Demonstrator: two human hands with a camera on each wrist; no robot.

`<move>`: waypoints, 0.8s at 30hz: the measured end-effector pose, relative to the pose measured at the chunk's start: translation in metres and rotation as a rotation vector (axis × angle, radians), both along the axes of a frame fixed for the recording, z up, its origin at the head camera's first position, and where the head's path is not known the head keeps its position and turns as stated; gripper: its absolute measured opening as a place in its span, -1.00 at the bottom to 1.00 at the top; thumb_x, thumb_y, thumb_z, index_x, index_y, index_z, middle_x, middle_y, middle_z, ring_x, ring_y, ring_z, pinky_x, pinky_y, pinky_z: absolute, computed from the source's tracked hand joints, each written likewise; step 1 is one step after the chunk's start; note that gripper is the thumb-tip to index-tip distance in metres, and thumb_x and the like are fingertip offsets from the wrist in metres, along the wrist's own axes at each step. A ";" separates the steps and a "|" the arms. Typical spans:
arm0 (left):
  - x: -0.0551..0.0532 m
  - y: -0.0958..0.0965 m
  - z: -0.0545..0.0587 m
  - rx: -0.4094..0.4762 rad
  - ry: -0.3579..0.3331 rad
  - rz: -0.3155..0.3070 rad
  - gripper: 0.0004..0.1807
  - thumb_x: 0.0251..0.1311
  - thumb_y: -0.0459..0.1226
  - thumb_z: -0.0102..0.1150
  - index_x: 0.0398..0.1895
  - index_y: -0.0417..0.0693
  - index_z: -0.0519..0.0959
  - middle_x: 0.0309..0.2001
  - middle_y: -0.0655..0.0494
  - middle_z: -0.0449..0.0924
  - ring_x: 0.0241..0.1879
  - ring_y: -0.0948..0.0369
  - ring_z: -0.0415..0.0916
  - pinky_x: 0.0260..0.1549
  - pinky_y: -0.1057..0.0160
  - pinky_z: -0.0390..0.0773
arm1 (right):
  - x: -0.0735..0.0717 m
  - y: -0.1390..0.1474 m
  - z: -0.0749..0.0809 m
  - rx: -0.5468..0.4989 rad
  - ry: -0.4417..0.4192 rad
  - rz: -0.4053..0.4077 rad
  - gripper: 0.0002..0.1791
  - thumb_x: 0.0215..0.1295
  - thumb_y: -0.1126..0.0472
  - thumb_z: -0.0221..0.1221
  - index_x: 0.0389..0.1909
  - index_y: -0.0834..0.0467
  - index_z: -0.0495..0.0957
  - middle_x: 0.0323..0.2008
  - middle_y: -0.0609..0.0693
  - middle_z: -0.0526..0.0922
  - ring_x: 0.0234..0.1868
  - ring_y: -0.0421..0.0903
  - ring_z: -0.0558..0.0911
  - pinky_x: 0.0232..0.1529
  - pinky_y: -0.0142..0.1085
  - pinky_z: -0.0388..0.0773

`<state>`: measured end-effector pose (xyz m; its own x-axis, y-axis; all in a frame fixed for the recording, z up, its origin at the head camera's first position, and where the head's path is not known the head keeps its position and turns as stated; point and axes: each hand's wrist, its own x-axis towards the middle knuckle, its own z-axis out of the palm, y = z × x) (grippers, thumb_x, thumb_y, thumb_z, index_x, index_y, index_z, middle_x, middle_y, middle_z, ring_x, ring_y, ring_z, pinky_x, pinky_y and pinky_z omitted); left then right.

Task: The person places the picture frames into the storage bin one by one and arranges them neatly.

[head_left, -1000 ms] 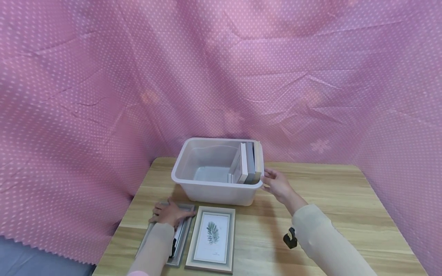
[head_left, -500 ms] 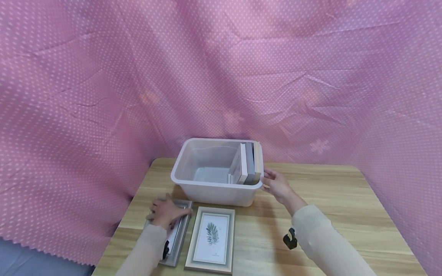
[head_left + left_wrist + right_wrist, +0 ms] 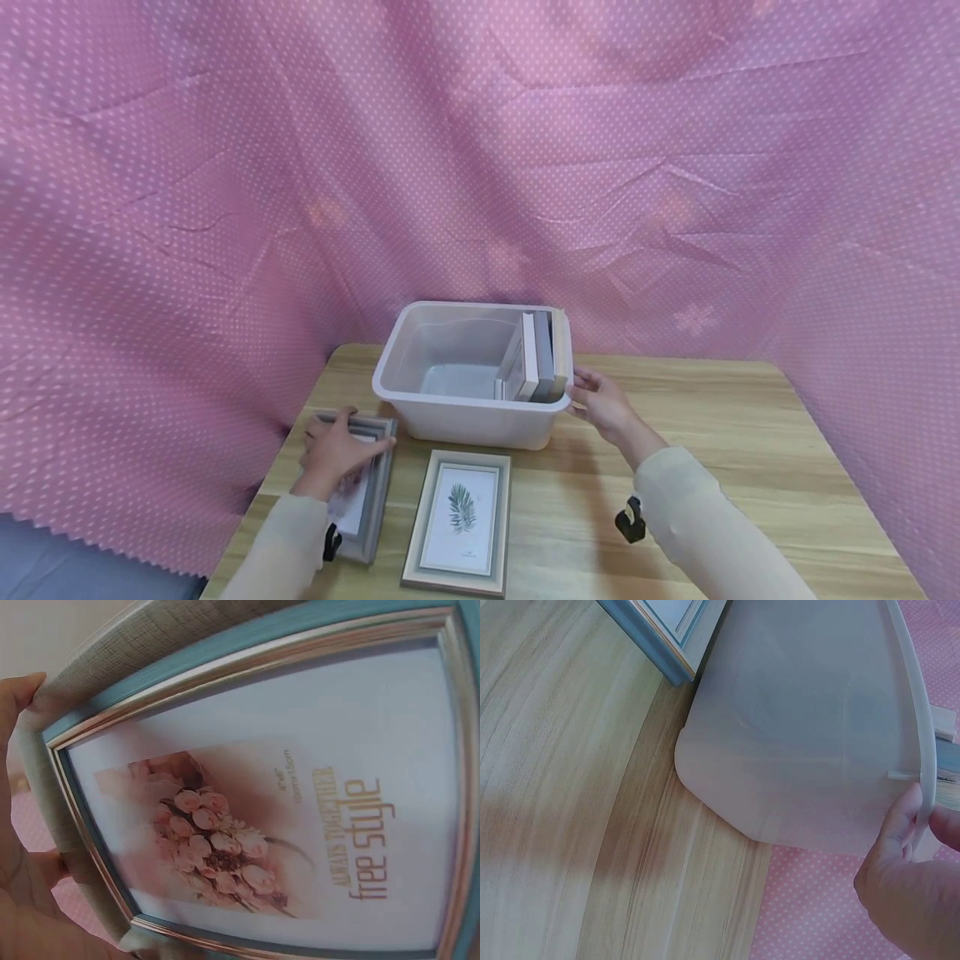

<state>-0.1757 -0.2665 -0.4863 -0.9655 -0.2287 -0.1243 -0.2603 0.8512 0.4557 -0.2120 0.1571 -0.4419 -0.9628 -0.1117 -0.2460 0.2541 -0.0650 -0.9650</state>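
A grey picture frame (image 3: 379, 492) is gripped across its far end by my left hand (image 3: 333, 457), at the left of the table. The left wrist view shows its inner blue border, a gold line and a print of pink roses (image 3: 217, 847), with the thumb (image 3: 16, 694) at one edge. My right hand (image 3: 606, 410) holds the right rim of a white plastic bin (image 3: 472, 422), the rim pinched between thumb and fingers in the right wrist view. Several picture frames (image 3: 542, 358) stand on edge at the bin's right end.
A cream picture frame (image 3: 459, 518) with a green leaf print lies flat in front of the bin. The wooden table (image 3: 735, 450) reaches back to a pink dotted cloth (image 3: 637, 167), which hangs behind and at both sides.
My left hand has moved left and slightly away from me with the grey picture frame, widening the gap to the leaf-print frame. My right hand stays on the bin's rim.
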 end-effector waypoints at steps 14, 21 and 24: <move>-0.004 -0.015 0.020 0.100 0.264 0.037 0.25 -0.36 0.31 0.45 0.38 -0.08 0.08 0.27 -0.58 -0.49 0.18 -0.47 -0.11 0.00 -0.41 0.31 | 0.000 0.002 0.001 -0.013 0.010 0.002 -0.41 0.38 0.44 0.00 0.38 0.40 0.07 0.24 0.33 0.28 -0.09 -0.10 0.52 -0.08 -0.35 0.59; -0.005 -0.017 0.024 0.127 0.470 0.010 0.18 -0.39 0.04 0.60 0.33 -0.12 0.11 0.29 -0.49 -0.50 0.29 -0.36 -0.28 0.09 -0.41 0.22 | 0.000 0.001 -0.001 0.000 0.009 -0.001 -0.43 0.37 0.44 0.01 0.37 0.39 0.10 0.22 0.31 0.31 -0.08 -0.08 0.52 -0.08 -0.33 0.59; -0.005 -0.017 0.029 0.140 0.560 -0.021 0.15 -0.42 -0.04 0.63 0.29 -0.11 0.13 0.30 -0.44 -0.50 0.31 -0.30 -0.34 0.05 -0.42 0.24 | 0.000 0.000 0.000 0.015 0.020 0.006 -0.43 0.37 0.43 0.01 0.36 0.40 0.11 0.22 0.33 0.31 -0.03 -0.05 0.52 -0.04 -0.29 0.59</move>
